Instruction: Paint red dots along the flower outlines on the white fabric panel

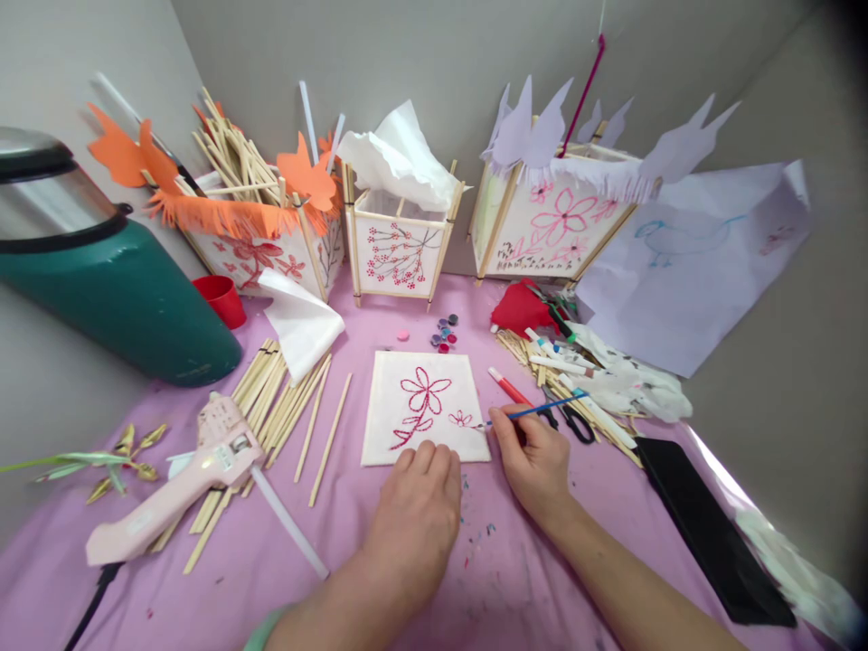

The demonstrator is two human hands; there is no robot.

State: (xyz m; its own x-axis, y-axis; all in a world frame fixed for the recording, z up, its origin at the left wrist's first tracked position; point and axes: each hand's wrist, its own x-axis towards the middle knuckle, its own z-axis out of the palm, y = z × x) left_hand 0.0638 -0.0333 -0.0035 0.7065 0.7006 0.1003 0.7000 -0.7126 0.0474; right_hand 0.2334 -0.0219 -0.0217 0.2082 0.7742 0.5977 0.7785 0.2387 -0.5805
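With my right hand [535, 457] pinching the brush [546, 408] and my left hand [420, 506], grip hidden, at the card's [442, 407] near edge, I seem mid-painting, next needing steady strokes.

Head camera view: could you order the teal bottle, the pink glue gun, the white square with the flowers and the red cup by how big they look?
1. Teal bottle
2. Pink glue gun and white square: too alike to rank
3. Red cup
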